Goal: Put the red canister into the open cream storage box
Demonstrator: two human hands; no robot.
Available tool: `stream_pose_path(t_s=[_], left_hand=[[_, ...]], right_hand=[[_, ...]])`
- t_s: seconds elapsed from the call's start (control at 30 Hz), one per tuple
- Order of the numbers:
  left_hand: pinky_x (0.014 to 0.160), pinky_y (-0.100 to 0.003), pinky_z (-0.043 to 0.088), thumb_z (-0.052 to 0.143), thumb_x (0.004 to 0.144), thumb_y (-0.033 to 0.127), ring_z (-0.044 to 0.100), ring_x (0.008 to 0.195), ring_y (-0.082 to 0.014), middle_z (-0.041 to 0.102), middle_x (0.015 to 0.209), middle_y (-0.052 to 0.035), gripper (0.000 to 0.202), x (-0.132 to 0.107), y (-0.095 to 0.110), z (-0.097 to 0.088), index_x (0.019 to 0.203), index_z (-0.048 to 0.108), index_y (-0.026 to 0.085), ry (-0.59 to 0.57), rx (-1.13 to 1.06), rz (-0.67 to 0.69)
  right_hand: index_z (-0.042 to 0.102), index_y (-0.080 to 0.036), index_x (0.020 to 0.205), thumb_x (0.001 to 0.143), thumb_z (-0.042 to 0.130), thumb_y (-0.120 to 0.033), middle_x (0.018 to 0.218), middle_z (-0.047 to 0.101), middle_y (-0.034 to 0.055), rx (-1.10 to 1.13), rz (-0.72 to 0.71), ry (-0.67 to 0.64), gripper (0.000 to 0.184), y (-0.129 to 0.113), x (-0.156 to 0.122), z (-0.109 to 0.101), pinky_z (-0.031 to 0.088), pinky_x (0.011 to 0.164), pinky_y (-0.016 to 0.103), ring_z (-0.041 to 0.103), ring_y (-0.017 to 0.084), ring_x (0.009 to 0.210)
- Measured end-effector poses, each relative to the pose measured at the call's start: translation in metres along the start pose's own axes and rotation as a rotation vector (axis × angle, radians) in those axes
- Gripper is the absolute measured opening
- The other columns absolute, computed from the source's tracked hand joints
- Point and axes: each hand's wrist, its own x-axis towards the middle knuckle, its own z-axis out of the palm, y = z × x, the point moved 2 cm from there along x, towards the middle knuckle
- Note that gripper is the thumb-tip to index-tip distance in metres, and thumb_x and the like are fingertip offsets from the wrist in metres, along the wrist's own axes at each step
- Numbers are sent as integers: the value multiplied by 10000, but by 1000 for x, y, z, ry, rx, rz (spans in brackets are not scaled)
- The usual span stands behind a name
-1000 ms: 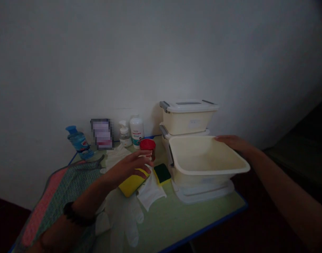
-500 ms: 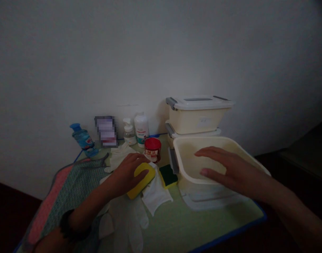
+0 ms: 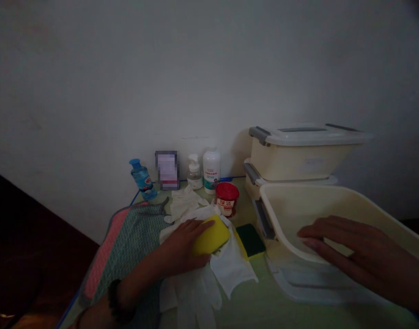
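Note:
My left hand [image 3: 183, 246] is closed around a yellow sponge [image 3: 212, 236] that lies on white gloves [image 3: 209, 269] on the light green table [image 3: 250, 306]. My right hand [image 3: 353, 251] rests flat with spread fingers over the near rim of an open cream plastic tub [image 3: 298, 214]. That tub sits on a clear lid [image 3: 298, 285]. A green-topped sponge [image 3: 250, 238] lies between the yellow sponge and the tub. A red-lidded jar [image 3: 226, 198] stands just behind them.
Two lidded cream boxes [image 3: 298, 155] are stacked behind the open tub against the white wall. A blue water bottle [image 3: 142, 179], a small pump bottle [image 3: 194, 172] and a white bottle [image 3: 211, 168] stand along the wall. A green and pink cloth [image 3: 123, 246] covers the table's left part.
My left hand dropped onto the yellow sponge and gripped it. My right hand moved from the tub's far rim to its near rim. The view shifted left.

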Motion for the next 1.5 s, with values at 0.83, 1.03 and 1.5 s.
stream_pose_path(t_s=[0.83, 1.03, 1.5], left_hand=[[972, -397, 404, 471, 854, 394, 501, 1168, -242, 499, 1318, -85, 490, -19, -27, -36, 1298, 349, 228, 248, -649, -269], [1064, -494, 272, 439, 881, 449, 318, 1305, -279, 382, 1419, -106, 510, -18, -22, -19, 1339, 397, 227, 255, -106, -288], [1032, -470, 330, 360, 926, 411, 405, 1231, -252, 467, 1335, -103, 473, -18, -26, -12, 1368, 364, 245, 139, 0, -208]], right_hand=[[376, -59, 1337, 893, 452, -399, 1203, 598, 184, 315, 45, -143, 564, -104, 86, 135, 487, 909, 463, 567, 273, 1104], [393, -124, 1330, 887, 444, -337, 1175, 626, 163, 323, 114, -45, 494, -94, 67, 163, 507, 898, 447, 584, 262, 1100], [534, -51, 1233, 883, 418, -254, 1215, 603, 176, 79, 40, -61, 420, -99, 73, 143, 512, 883, 494, 575, 307, 1101]])
